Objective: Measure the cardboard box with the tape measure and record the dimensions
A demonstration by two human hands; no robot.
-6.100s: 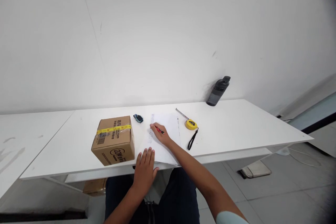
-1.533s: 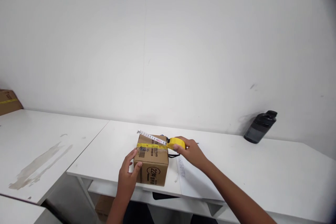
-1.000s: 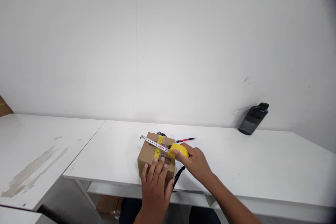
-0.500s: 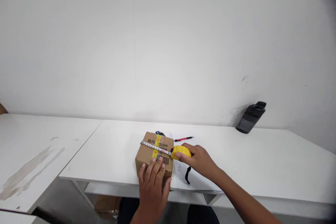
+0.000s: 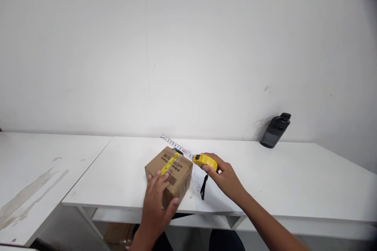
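A brown cardboard box (image 5: 157, 164) with a strip of yellow tape sits near the front edge of the white table, turned at an angle. My left hand (image 5: 157, 196) grips its near corner, fingers on the top and thumb down the near side. In my right hand (image 5: 224, 176) is a yellow tape measure (image 5: 206, 161), held above the table to the right of the box. Its extended blade (image 5: 176, 146) slants up and to the left, beyond the box's far side and apart from its top. A black wrist strap (image 5: 204, 188) dangles from the tape measure.
A paper sheet with handwriting (image 5: 203, 205) lies right of the box. Behind the box is a small dark object (image 5: 178, 151), partly hidden. A black bottle (image 5: 275, 130) leans against the wall at the right. Another carton (image 5: 116, 235) stands below the table.
The tape blade has come off the box top and moved up and away. The box has been turned with my left hand on it. The red pen is now hidden from view.
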